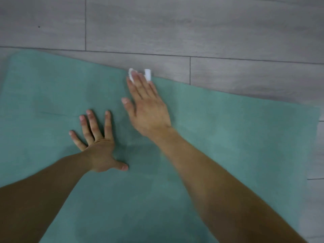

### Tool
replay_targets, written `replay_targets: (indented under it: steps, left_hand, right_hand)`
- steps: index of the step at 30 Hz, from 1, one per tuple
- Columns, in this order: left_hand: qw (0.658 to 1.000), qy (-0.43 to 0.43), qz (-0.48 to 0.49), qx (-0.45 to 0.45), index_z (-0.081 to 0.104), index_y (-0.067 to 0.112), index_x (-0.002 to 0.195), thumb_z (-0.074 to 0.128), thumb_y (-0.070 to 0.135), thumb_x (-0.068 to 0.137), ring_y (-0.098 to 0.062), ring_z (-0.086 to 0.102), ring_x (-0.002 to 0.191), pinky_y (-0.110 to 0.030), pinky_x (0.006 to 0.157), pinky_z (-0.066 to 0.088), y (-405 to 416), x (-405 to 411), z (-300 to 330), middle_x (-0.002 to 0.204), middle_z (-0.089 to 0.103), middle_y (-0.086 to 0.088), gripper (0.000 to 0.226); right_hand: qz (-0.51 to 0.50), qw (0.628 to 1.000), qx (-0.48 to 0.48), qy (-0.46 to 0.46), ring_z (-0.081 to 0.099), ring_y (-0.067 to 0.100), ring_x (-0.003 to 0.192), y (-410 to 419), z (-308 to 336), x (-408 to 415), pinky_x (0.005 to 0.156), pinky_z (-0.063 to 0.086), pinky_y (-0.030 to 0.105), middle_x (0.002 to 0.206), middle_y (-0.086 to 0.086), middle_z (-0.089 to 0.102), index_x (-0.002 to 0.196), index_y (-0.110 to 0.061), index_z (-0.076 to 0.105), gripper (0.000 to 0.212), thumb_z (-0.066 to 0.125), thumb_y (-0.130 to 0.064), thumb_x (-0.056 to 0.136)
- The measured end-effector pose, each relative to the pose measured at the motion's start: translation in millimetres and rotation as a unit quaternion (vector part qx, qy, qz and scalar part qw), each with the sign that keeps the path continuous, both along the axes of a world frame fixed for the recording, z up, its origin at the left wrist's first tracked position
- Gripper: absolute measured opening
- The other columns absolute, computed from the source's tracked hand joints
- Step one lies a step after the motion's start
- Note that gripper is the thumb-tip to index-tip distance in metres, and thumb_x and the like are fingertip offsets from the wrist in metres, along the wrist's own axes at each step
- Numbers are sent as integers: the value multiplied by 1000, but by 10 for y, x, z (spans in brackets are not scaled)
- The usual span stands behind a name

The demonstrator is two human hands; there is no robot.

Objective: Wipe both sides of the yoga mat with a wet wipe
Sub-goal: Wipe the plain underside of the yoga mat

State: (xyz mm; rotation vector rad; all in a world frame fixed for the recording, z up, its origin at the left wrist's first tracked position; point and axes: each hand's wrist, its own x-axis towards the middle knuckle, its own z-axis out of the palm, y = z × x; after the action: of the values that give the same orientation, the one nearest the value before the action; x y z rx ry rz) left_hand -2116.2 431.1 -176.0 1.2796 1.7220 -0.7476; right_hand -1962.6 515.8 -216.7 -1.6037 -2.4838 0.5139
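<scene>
Straight fingers of the right hand (147, 106) pressing a crumpled white wet wipe (148, 74) at the teal yoga mat's (228, 128) far edge (slightly blurred), left hand (98, 144) splayed flat mid-mat, grey wood-plank floor (192, 28) beneath.

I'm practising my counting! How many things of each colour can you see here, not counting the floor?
Teal: 1, the yoga mat
White: 1, the wet wipe under the right hand
Hands: 2, with the left hand flat on the mat
Total: 4
</scene>
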Motion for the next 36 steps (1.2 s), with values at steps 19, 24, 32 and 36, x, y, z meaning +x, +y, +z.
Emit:
replay_targets:
  steps: [19,24,32,36]
  left_hand:
    - [983,24,14,181,-26,34,161,83,88,22,-25,-19,160,-65,124,-4,-338,-730,76,172,-23,-5,184]
    - [976,67,197,68,-56,35,139,72,90,-4,-33,-47,145,-78,117,-5,-314,-1275,6,153,-55,-13,199]
    - [982,38,181,20,-58,26,137,93,78,22,-38,-55,136,-79,116,-6,-268,-1351,-64,140,-66,-17,197]
    - [980,35,192,28,-54,26,142,96,74,29,-38,-53,139,-77,116,-7,-274,-1341,-17,144,-63,-17,193]
  right_hand:
    - [59,998,10,-32,5,16,163,-360,-52,291,130,16,45,176,0,10,168,-15,18,62,30,-40,112]
    - [-174,978,-44,-109,-1,23,163,-920,33,1258,130,13,51,177,7,0,168,-9,7,69,21,-45,111]
    - [-42,999,-11,21,1,29,163,-452,-68,-1507,130,10,47,176,12,9,165,-1,22,76,27,-53,109]
    - [104,994,3,15,4,21,163,-343,-66,-1712,130,12,43,176,7,11,166,-7,22,71,37,-49,110]
